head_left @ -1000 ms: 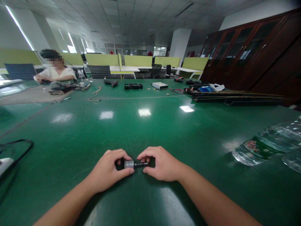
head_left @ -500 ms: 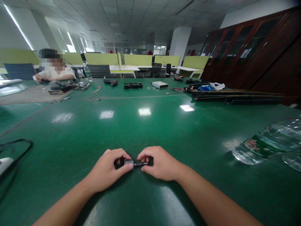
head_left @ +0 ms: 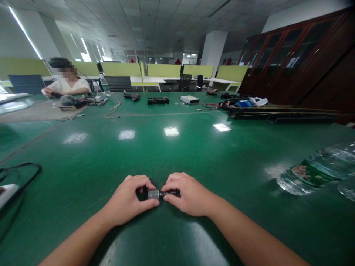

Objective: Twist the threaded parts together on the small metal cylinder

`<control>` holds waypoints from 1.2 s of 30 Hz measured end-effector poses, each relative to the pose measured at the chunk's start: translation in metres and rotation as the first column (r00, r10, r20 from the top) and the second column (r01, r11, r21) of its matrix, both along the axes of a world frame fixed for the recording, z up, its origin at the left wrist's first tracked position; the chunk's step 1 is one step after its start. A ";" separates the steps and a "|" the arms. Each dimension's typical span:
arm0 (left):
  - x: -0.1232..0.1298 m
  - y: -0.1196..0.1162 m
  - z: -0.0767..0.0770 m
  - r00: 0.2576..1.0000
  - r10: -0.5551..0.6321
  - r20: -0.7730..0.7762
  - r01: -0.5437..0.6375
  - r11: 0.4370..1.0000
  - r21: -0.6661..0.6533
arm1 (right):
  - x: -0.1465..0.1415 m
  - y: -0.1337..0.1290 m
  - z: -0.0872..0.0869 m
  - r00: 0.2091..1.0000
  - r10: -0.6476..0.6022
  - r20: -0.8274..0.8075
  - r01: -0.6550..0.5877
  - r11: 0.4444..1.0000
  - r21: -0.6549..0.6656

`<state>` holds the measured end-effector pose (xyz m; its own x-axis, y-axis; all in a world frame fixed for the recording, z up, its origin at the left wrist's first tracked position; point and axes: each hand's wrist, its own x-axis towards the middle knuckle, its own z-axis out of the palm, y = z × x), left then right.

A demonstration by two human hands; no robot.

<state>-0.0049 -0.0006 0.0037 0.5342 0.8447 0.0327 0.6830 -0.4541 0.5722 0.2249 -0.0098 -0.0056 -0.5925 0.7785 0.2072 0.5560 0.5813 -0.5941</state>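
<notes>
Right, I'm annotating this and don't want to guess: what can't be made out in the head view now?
Head view: tip of the black shaft on the grey metal cylinder, too dim beside the right hand.
Head view: rest of the white block by the black cable, left edge cuts it off.
Head view: rest of the clear plastic bottle with green label, cut off by the right edge; label print too small.

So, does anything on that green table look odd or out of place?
The water bottle at the picture's right edge looks strongly slanted; I can't tell whether it truly leans or the wide view distorts it. No spill shows there. The small metal part between the left hand and right hand shows no obvious damage.
</notes>
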 end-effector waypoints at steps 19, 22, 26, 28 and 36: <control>0.003 -0.001 0.003 1.000 0.004 -0.006 -0.004 1.000 0.004 | -0.006 0.002 -0.002 1.000 -0.013 -0.026 0.013 1.000 0.022; 0.003 -0.001 0.003 1.000 0.008 -0.003 -0.008 1.000 0.008 | -0.006 0.001 -0.001 1.000 -0.011 -0.026 0.011 1.000 0.021; 0.003 -0.001 0.002 1.000 0.010 -0.006 -0.010 1.000 0.012 | -0.005 0.002 -0.002 0.999 -0.003 -0.033 0.004 1.000 0.029; 0.002 -0.001 0.002 1.000 0.010 -0.004 -0.010 1.000 0.009 | -0.005 0.002 -0.003 0.999 -0.001 -0.035 0.002 0.999 0.033; 0.001 0.000 0.002 1.000 -0.002 0.002 0.002 1.000 -0.003 | 0.001 0.003 0.001 0.999 -0.017 -0.031 0.018 1.000 0.022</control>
<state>-0.0041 -0.0008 0.0053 0.5359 0.8437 0.0315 0.6806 -0.4538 0.5752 0.2255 -0.0070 -0.0046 -0.5717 0.7838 0.2425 0.5479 0.5848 -0.5982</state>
